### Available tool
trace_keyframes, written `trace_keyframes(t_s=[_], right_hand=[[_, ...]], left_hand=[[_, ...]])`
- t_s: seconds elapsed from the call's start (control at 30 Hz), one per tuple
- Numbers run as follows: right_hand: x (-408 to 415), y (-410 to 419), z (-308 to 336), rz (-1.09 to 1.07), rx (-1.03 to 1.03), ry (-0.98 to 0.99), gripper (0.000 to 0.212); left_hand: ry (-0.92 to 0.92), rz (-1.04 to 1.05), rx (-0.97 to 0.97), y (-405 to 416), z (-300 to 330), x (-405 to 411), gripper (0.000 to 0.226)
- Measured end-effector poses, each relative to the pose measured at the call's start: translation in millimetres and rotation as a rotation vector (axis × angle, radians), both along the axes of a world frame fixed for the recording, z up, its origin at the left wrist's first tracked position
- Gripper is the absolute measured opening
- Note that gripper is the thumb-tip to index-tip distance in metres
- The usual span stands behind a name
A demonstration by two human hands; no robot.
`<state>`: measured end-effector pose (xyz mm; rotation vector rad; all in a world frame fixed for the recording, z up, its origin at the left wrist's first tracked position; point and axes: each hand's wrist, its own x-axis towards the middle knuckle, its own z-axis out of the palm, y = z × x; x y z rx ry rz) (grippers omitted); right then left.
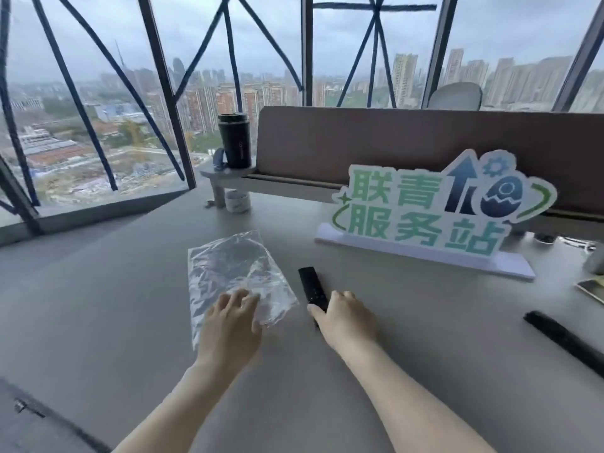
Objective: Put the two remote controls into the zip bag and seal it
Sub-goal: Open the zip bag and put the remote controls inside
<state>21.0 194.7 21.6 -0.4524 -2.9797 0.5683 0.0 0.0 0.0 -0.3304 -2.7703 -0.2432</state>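
Right hand [346,317] closes on the near end of one black remote [312,289] beside the flat zip bag [235,269], left hand [230,322] open, pressing its corner; risk: unopened bag mouth blocks entry, second remote [565,338] lies well apart.

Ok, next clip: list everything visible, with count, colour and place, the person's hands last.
zip bag: one, clear, flat on the desk, centre.
remote controls: two, black; one right of the bag, one far right.
standing sign: one, green and blue on white, right rear.
tumbler: one, dark, on a small shelf at the rear.
left hand: resting on the bag's near edge.
right hand: on the nearer remote's near end; grip unclear.
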Motion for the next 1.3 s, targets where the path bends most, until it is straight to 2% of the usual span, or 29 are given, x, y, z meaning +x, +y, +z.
trace_keyframes(t_s=[0.07, 0.17, 0.23, 0.33, 0.4, 0.57, 0.67, 0.73, 0.77, 0.87, 0.97, 1.03, 1.1, 1.17, 1.3], right_hand=[[1, -4, 0, -0.024, -0.029, -0.044, 0.048], [5, -1, 6, -0.046, -0.151, -0.144, 0.038], [17, 11, 17, -0.047, -0.425, -0.129, 0.024], [61, 44, 49, -0.099, -0.910, -0.027, 0.021], [100, 61, 71, -0.061, -1.045, -0.072, 0.017], [129, 59, 83, 0.004, -0.959, -0.315, 0.023], [115, 36, 68, -0.002, -0.949, -0.264, 0.025], [112, 28, 62, 0.000, -0.987, -0.182, 0.027], [115, 29, 60, -0.019, -0.943, -0.129, 0.026], [139, 48, 55, -0.120, -0.539, -0.016, 0.025], [178, 74, 50, -0.124, -0.016, -0.269, 0.041], [199, 85, 44, -0.097, 0.105, -0.422, 0.046], [211, 89, 36, -0.052, 0.128, -0.470, 0.043], [216, 91, 31, -0.027, 0.082, -0.429, 0.036], [213, 90, 44, -0.007, -0.511, -0.208, 0.027]], left_hand=[[-0.001, 0.004, -0.056, -9, 1, -1, 0.015], [-0.033, -0.008, -0.067, -16, 4, -3, 0.009], [0.012, -0.089, -0.021, -13, 10, -2, 0.011], [-0.010, -0.221, 0.091, 2, 22, -1, 0.020], [-0.044, -0.274, 0.185, 18, 28, 3, 0.025], [-0.116, -0.309, 0.334, 62, 43, 20, 0.031], [-0.157, -0.330, 0.422, 80, 52, 31, 0.030], [-0.155, -0.336, 0.447, 86, 53, 36, 0.030], [-0.146, -0.333, 0.450, 86, 52, 38, 0.030], [-0.151, -0.309, 0.454, 84, 49, 41, 0.030], [-0.159, -0.295, 0.442, 81, 41, 45, 0.030], [-0.145, -0.289, 0.421, 81, 37, 49, 0.031], [-0.126, -0.289, 0.388, 81, 35, 53, 0.031], [-0.118, -0.291, 0.364, 83, 35, 59, 0.033], [-0.148, -0.287, 0.405, 88, 41, 72, 0.032]])
